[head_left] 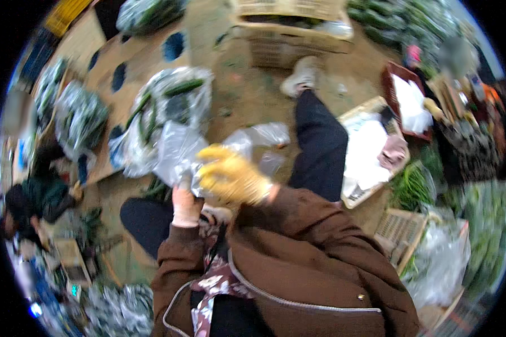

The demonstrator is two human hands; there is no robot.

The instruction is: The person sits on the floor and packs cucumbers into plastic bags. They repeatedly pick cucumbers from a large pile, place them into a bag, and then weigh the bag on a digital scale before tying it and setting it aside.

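Low in front of me, my left hand point(185, 203), in a pale pinkish glove, is closed on a clear plastic bag point(177, 149). Just right of it is my right hand point(229, 175) in a yellow glove, its fingers bent and apart; nothing shows in them. Beyond the held bag, a large open clear sack point(199, 81) holds several dark green cucumbers point(184, 87). More loose clear plastic point(264, 133) lies beyond my right hand. Whether anything is inside the held bag I cannot make out.
A pale crate point(351, 197) with white plastic stands right of my leg, a dark red crate point(391, 90) beyond it. Bundled greens point(413, 185) lie to the right. Stacked crates point(292, 42) stand ahead. Other people point(45, 194) sit at left and right.
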